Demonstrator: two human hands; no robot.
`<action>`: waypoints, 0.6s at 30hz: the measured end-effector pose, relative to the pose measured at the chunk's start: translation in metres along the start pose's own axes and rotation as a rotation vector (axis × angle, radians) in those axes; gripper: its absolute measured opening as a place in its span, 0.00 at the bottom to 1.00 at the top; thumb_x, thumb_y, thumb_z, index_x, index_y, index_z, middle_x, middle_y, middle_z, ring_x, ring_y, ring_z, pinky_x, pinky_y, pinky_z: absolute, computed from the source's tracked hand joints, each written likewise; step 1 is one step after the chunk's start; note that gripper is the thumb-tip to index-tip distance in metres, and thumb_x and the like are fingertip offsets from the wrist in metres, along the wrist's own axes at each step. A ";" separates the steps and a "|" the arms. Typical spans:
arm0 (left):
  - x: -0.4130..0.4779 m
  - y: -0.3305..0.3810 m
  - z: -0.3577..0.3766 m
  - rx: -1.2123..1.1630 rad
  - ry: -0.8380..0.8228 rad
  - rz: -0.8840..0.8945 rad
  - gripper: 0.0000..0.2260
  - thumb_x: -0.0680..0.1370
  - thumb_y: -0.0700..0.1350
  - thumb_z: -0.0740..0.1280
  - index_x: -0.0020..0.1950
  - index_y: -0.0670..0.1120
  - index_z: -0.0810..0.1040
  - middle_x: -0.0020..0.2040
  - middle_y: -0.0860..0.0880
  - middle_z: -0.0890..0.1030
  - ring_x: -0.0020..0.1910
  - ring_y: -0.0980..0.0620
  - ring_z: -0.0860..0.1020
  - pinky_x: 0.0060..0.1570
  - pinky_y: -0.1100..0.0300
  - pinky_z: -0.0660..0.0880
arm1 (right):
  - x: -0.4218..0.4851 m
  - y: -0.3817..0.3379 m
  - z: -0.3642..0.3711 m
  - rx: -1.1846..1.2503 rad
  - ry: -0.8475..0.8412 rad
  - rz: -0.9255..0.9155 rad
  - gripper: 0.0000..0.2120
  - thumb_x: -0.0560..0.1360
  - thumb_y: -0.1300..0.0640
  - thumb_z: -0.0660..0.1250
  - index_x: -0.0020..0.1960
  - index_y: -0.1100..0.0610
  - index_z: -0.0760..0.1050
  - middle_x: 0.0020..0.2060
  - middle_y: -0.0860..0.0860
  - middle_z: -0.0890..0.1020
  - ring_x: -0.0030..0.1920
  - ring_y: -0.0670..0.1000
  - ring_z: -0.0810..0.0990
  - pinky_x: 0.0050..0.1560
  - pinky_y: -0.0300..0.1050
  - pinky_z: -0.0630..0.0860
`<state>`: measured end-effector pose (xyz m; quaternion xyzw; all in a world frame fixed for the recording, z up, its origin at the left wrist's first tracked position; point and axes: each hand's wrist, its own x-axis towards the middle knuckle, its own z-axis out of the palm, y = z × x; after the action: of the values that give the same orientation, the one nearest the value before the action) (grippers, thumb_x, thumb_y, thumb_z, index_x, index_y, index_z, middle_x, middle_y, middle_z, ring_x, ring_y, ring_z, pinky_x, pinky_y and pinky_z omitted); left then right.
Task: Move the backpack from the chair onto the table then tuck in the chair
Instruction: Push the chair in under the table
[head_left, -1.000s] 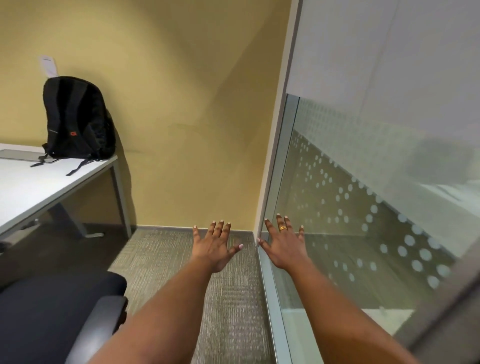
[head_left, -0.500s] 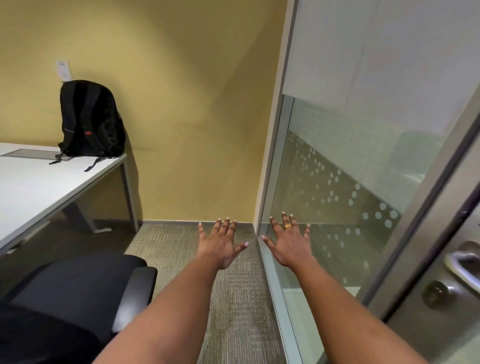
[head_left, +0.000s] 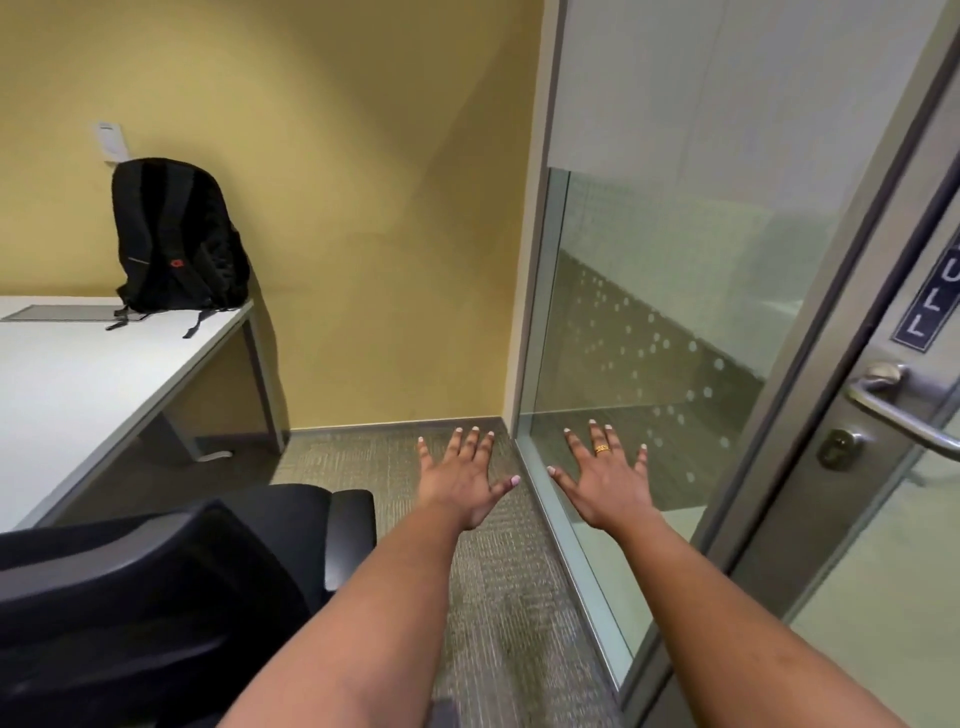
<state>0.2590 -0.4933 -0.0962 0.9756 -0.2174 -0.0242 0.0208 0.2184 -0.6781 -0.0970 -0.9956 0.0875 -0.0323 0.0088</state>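
Head view: backpack (head_left: 176, 239) stands on table (head_left: 78, 374), well apart from the spread, empty fingers (head_left: 470, 444).

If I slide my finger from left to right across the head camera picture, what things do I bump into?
backpack → left hand → right hand → door handle. The table and chair are left out because they stretch under other things.
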 end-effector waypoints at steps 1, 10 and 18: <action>-0.007 -0.002 0.000 0.001 0.003 0.004 0.33 0.76 0.66 0.42 0.75 0.48 0.40 0.78 0.47 0.43 0.76 0.48 0.42 0.69 0.36 0.39 | -0.007 -0.004 -0.001 -0.004 0.004 0.004 0.32 0.76 0.35 0.43 0.75 0.48 0.43 0.76 0.54 0.46 0.75 0.55 0.43 0.70 0.66 0.42; -0.064 -0.016 -0.014 -0.015 0.049 -0.013 0.34 0.76 0.66 0.43 0.75 0.48 0.40 0.78 0.48 0.44 0.76 0.48 0.42 0.70 0.35 0.40 | -0.058 -0.035 -0.021 -0.020 0.046 -0.009 0.32 0.76 0.35 0.43 0.75 0.48 0.44 0.76 0.54 0.47 0.76 0.55 0.43 0.70 0.66 0.42; -0.134 -0.037 -0.029 0.046 0.093 -0.038 0.34 0.77 0.65 0.43 0.76 0.48 0.41 0.78 0.47 0.44 0.76 0.48 0.44 0.70 0.35 0.42 | -0.111 -0.075 -0.034 -0.017 0.072 -0.076 0.31 0.76 0.35 0.44 0.75 0.49 0.45 0.76 0.54 0.47 0.76 0.54 0.43 0.70 0.67 0.42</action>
<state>0.1550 -0.4023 -0.0642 0.9798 -0.1980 0.0257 0.0082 0.1202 -0.5857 -0.0680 -0.9964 0.0503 -0.0678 -0.0043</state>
